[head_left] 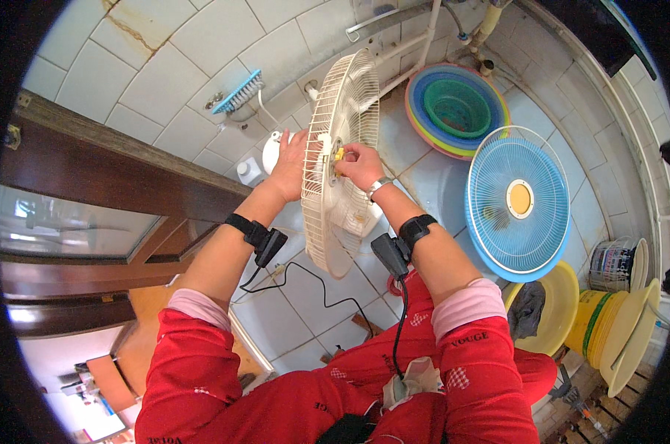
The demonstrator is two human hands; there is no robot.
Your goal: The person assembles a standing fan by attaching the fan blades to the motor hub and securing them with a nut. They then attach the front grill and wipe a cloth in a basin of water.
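A cream-coloured electric fan (340, 214) stands on edge before me, its wire rear guard exposed and no front grille on it. My left hand (289, 169) holds the back of the guard beside the white motor housing (273, 152); the guard partly hides its fingers. At the hub, my right hand (362, 166) is closed, pinching a small yellow piece (340, 155) between thumb and fingers. The exact kind of that piece is too small to tell. A round wire front grille (520, 144) with a yellow centre lies on a blue basin (504, 269) at my right.
Nested plastic basins (453, 152) stand by the far wall pipes. A yellow basin (568, 285) with a dark cloth, a yellow bucket (584, 314) and a white pail (610, 259) are at right. A blue brush (239, 92) hangs on the tiled wall. A black cable (327, 303) crosses the floor.
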